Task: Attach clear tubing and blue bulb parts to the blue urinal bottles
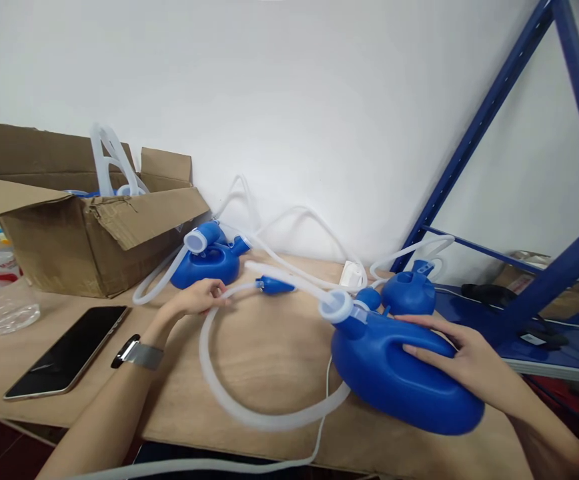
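My right hand grips the handle of a blue plastic urinal bottle, which is tilted with its white-rimmed mouth towards the upper left. My left hand pinches a translucent hose close to the blue funnel-shaped piece at its end. The hose curves in a wide loop over the table and passes behind the bottle. A second blue urinal bottle stands behind my left hand, beside the box. A third blue bottle is behind the held one, partly hidden by it.
An open cardboard box with translucent hoses sits at the left. A black phone and a clear plastic jar lie near the left side of the wooden table. A blue metal shelf stands at the right; a white cable crosses the table.
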The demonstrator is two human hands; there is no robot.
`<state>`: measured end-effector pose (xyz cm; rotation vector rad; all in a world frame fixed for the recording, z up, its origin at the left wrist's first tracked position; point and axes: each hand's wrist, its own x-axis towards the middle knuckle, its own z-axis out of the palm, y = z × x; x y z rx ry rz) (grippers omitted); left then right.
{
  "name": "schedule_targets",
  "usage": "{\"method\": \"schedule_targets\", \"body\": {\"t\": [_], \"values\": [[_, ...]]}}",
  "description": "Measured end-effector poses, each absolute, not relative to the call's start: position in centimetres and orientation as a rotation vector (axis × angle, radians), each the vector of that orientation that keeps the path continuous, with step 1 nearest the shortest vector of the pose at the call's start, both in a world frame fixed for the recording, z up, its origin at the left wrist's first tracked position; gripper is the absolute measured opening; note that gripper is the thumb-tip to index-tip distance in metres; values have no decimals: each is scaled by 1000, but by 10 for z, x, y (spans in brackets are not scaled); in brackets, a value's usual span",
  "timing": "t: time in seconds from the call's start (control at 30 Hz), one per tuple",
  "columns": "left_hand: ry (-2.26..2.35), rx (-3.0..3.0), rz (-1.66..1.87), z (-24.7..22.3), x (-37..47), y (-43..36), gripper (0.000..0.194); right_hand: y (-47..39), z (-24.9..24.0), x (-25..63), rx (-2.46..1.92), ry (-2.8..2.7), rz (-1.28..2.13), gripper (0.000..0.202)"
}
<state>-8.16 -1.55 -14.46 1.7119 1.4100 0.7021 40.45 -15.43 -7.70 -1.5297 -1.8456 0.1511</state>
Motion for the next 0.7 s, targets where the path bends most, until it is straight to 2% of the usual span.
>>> {"method": "schedule_targets", "body": {"t": [0.13, 0.33, 0.5, 0.7], "values": [[1540, 1491, 1137, -154, -76, -2, 43, -140, -67, 353, -1466, -1644, 550, 57], [1607, 1286, 1321, -177, -75, 12, 42, -83, -86, 285, -1202, -1426, 873, 56], [1396, 1138, 1321, -181, -67, 12, 42, -29, -116, 246, -1109, -1368, 852, 49], [1051, 996, 1348, -164, -61, 2, 32, 7, -136, 214, -1109, -1385, 794, 46]]}}
